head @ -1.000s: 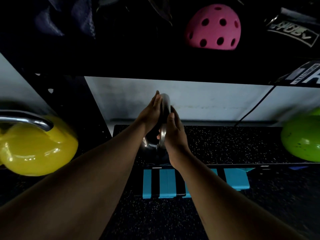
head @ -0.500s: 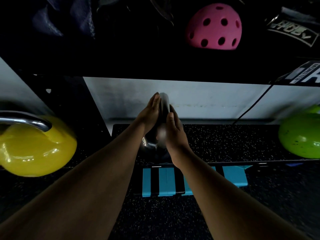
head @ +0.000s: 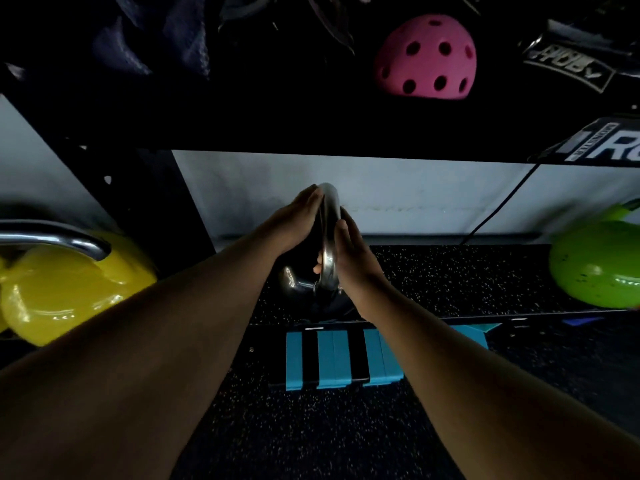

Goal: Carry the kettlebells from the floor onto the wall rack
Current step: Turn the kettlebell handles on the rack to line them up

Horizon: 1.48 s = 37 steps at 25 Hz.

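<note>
A black kettlebell [head: 304,289] with a steel handle stands on the speckled rubber shelf [head: 467,275] of the wall rack, at its front edge in the middle. My left hand [head: 294,220] lies flat against the left side of the handle. My right hand [head: 349,254] presses on the right side, its thumb hooked through the loop. A yellow kettlebell [head: 69,285] with a steel handle sits on the shelf at the far left. A green kettlebell [head: 599,265] sits at the far right.
An upper shelf close above holds a pink perforated ball [head: 426,57], dark fabric and straps. A black upright [head: 156,188] stands between the yellow kettlebell and the middle bay. A cable [head: 498,206] runs down the white wall. Blue tape strips [head: 346,358] mark the shelf front.
Almost nothing has moved. Both hands stay on the black kettlebell's handle and the kettlebell remains in place on the shelf.
</note>
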{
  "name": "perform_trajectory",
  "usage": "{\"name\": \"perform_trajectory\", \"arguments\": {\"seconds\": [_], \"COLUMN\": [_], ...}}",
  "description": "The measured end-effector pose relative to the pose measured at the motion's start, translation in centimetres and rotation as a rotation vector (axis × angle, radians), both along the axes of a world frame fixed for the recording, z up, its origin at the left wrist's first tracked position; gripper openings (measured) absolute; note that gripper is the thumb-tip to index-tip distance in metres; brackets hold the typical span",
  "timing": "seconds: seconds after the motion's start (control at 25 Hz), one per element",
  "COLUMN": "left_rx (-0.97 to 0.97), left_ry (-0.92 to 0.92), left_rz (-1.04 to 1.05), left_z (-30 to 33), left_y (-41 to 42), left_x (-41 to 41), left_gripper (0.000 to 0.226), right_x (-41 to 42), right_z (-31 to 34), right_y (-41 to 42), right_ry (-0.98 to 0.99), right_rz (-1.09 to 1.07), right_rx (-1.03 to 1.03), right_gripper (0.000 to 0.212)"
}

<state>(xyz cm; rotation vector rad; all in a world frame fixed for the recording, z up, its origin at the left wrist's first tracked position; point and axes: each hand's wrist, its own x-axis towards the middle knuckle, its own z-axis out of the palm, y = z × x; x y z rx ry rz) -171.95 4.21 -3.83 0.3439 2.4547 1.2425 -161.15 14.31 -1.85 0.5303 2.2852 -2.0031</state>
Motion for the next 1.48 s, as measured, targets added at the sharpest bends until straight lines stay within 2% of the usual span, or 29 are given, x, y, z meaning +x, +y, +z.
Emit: {"name": "perform_trajectory", "arguments": {"seconds": [0.08,0.2,0.32,0.4,0.48,0.64,0.8,0.96,1.12,1.32,1.48], "left_rx": [-0.080,-0.238,-0.523,-0.598,-0.617,-0.587,-0.595,-0.628,-0.615,-0.619,-0.651], "left_ry": [0.061,0.066,0.356,0.547,0.613,0.686,0.654,0.761,0.785,0.832,0.914], "left_rz": [-0.090,-0.240,-0.458,-0.574,-0.638,-0.648,-0.641,-0.558,-0.457,-0.455,-0.363], "left_z": [0.3,0.4,1.1,2.1,3.1,3.7,3.8,5.1,5.7,5.3,5.3], "left_y": [-1.5,-4.6,-7.1,-8.6,-10.5,-13.4,-16.4,-21.4,-27.6,-37.6,-45.0], "left_x": [0.5,2.6,5.0,5.6,5.9,7.4,9.5,10.0,9.1,7.8,5.6], "left_gripper": [0.056,0.058,0.048,0.037,0.033,0.029,0.026,0.025,0.025,0.028,0.034], "right_x": [-0.1,-0.1,0.7,1.2,1.6,3.3,4.4,4.5,2.6,0.6,-2.5], "right_z": [0.9,2.8,4.3,5.5,6.3,6.3,6.5,6.8,6.8,5.9,5.5], "right_y": [0.5,1.9,2.9,2.3,0.9,-2.0,-5.0,-9.8,-16.5,-27.7,-33.6], "right_ry": [0.007,0.014,0.026,0.076,0.141,0.166,0.153,0.253,0.316,0.318,0.294], "right_rz": [0.077,0.174,0.186,0.226,0.260,0.340,0.342,0.397,0.458,0.433,0.408], "right_rx": [0.188,0.651,1.018,1.224,1.348,1.424,1.336,1.334,1.274,1.135,1.103], "right_gripper": [0.043,0.043,0.045,0.047,0.046,0.039,0.031,0.030,0.027,0.020,0.027]}}
